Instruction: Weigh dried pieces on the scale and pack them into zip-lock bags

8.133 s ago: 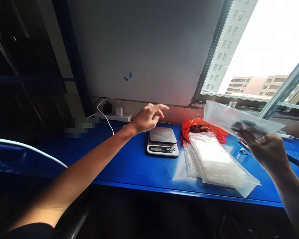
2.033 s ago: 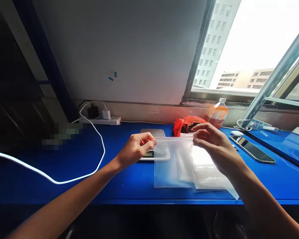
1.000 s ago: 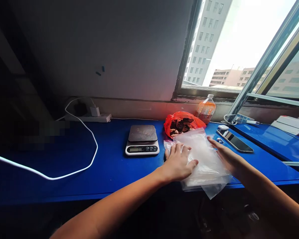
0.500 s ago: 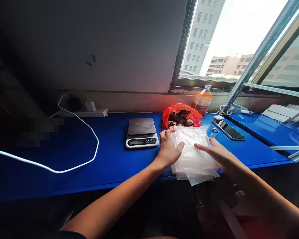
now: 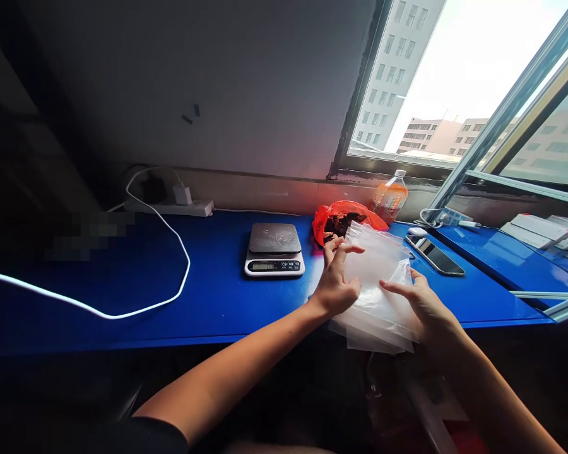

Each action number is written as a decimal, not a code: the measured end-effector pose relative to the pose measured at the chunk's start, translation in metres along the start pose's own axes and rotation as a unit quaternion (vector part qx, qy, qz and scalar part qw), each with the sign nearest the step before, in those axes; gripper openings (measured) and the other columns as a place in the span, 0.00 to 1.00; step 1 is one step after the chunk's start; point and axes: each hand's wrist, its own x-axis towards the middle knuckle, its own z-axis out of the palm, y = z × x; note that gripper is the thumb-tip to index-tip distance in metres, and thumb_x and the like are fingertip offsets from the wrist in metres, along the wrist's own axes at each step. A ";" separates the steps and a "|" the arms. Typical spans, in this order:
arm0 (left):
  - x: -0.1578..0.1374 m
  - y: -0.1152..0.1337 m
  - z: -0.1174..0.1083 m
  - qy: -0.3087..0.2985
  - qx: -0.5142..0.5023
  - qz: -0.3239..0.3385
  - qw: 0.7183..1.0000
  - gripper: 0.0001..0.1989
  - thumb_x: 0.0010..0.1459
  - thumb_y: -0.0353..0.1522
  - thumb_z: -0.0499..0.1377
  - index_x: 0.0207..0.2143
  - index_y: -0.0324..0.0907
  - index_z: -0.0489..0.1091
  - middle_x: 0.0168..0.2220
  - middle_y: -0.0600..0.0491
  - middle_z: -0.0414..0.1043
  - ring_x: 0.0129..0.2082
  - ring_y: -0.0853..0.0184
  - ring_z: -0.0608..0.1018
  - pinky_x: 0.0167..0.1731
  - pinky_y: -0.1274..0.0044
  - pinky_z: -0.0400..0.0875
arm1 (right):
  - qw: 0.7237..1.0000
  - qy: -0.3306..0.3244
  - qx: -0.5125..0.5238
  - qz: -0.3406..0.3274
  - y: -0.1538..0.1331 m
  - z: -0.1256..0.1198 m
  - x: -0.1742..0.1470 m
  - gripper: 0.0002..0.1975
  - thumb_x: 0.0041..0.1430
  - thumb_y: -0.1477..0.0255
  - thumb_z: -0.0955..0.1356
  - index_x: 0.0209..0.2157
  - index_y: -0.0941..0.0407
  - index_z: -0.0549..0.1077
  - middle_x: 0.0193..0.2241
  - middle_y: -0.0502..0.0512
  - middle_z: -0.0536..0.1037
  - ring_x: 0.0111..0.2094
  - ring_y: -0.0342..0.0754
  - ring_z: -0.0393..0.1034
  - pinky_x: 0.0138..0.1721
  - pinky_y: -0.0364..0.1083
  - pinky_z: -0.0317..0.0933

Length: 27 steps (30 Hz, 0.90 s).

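Right beside the white scale (image 5: pixel 274 250), on its right-hand side, lies the work: a stack of clear plastic bags (image 5: pixel 381 306), loosely fanned, with its near corners showing past the front edge of the blue table (image 5: pixel 222 309). The right hand (image 5: pixel 426 302), on the side of the stack away from the scale, grasps the bags at their edge, thumb laid on top and fingers at the side. The left hand (image 5: pixel 336 284), between the scale and the middle of the stack, has its index finger stretched out over the plastic and its thumb bent inward; whether it pinches any bag I cannot tell, as the fingers overlap the film.

The scale's dark top plate carries scattered crumbs, and its display faces the person. Behind the bags, to the right of the scale, a red bag (image 5: pixel 319 228) gapes open around dark brown pieces (image 5: pixel 339 225). Farther right of the scale, at the back, stands a bottle of orange drink (image 5: pixel 390 200); a phone (image 5: pixel 436 255) lies well to the scale's right. To the scale's left, a white cable (image 5: pixel 185 277) curves over the table, with a power strip (image 5: pixel 196 208) farther back.
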 end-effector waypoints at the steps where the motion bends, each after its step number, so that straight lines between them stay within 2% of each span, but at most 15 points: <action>1: 0.003 -0.003 0.001 0.002 0.005 0.008 1.000 0.26 0.40 0.18 0.53 0.44 0.44 0.63 0.57 0.46 0.48 0.65 0.58 0.50 0.65 0.62 0.42 | 1.000 0.010 -0.002 -0.001 0.001 0.000 0.003 0.48 0.38 0.65 0.77 0.60 0.47 0.55 0.43 0.57 0.78 0.39 0.59 0.76 0.36 0.55 0.74; 4: 0.009 -0.010 0.007 0.016 0.003 0.003 1.000 0.27 0.40 0.18 0.53 0.45 0.45 0.64 0.58 0.47 0.46 0.65 0.58 0.49 0.64 0.61 0.47 | 0.999 0.036 -0.001 -0.026 0.004 -0.002 0.006 0.49 0.37 0.65 0.77 0.60 0.48 0.55 0.46 0.58 0.76 0.44 0.59 0.74 0.39 0.54 0.74; 7: 0.009 -0.012 0.012 0.006 0.010 0.005 1.000 0.28 0.41 0.17 0.53 0.45 0.46 0.64 0.59 0.48 0.43 0.65 0.56 0.47 0.63 0.59 0.51 | 0.999 0.035 0.022 0.013 0.002 -0.007 0.004 0.50 0.35 0.66 0.78 0.60 0.48 0.54 0.47 0.60 0.76 0.43 0.60 0.74 0.37 0.53 0.74; 11: 0.008 -0.003 0.014 -0.011 0.017 0.053 0.998 0.30 0.41 0.16 0.52 0.46 0.49 0.64 0.61 0.51 0.41 0.64 0.55 0.52 0.61 0.59 0.55 | 0.994 0.038 0.095 0.048 -0.007 -0.012 -0.001 0.49 0.34 0.69 0.78 0.59 0.47 0.56 0.45 0.58 0.77 0.40 0.60 0.76 0.31 0.52 0.74; 14: 0.007 0.008 0.014 -0.024 0.021 0.100 0.994 0.32 0.41 0.16 0.51 0.47 0.50 0.63 0.63 0.53 0.37 0.62 0.56 0.57 0.60 0.60 0.58 | 0.985 -0.030 0.150 0.076 -0.013 -0.015 -0.002 0.38 0.40 0.68 0.75 0.55 0.49 0.63 0.42 0.57 0.79 0.37 0.59 0.76 0.31 0.54 0.74; 17: 0.011 0.016 0.014 -0.040 0.035 0.153 0.987 0.36 0.39 0.15 0.51 0.50 0.51 0.60 0.64 0.53 0.33 0.63 0.56 0.56 0.61 0.60 0.55 | 0.971 -0.118 0.187 0.095 -0.017 -0.015 0.001 0.29 0.42 0.68 0.74 0.50 0.51 0.68 0.42 0.56 0.79 0.38 0.58 0.76 0.34 0.54 0.73; 19: 0.020 0.018 0.012 -0.032 0.028 0.171 0.984 0.39 0.39 0.15 0.52 0.53 0.52 0.57 0.65 0.51 0.33 0.64 0.55 0.53 0.62 0.60 0.52 | 0.973 -0.107 0.200 0.037 -0.022 -0.011 0.006 0.32 0.40 0.71 0.74 0.50 0.51 0.67 0.42 0.55 0.78 0.38 0.57 0.76 0.36 0.53 0.73; 23: 0.054 0.022 -0.007 0.024 -0.054 0.133 0.989 0.43 0.44 0.22 0.61 0.58 0.53 0.46 0.66 0.48 0.34 0.64 0.53 0.56 0.61 0.57 0.53 | 0.971 -0.030 0.164 -0.173 -0.042 0.012 0.013 0.43 0.41 0.70 0.74 0.59 0.47 0.55 0.48 0.54 0.75 0.43 0.55 0.74 0.41 0.52 0.71; 25: 0.069 0.025 -0.022 0.010 -0.070 0.097 0.993 0.43 0.48 0.30 0.64 0.61 0.50 0.42 0.64 0.44 0.44 0.63 0.54 0.58 0.60 0.57 0.54 | 0.965 -0.037 0.104 -0.239 -0.053 0.024 0.015 0.46 0.46 0.67 0.72 0.62 0.46 0.46 0.53 0.58 0.70 0.47 0.55 0.72 0.46 0.53 0.69; 27: 0.076 0.028 -0.037 -0.026 -0.065 0.065 0.995 0.45 0.47 0.36 0.67 0.61 0.46 0.43 0.60 0.41 0.55 0.60 0.52 0.63 0.58 0.57 0.57 | 0.954 -0.033 0.027 -0.297 -0.061 0.031 0.017 0.47 0.48 0.66 0.70 0.63 0.47 0.39 0.58 0.61 0.64 0.53 0.56 0.67 0.50 0.55 0.66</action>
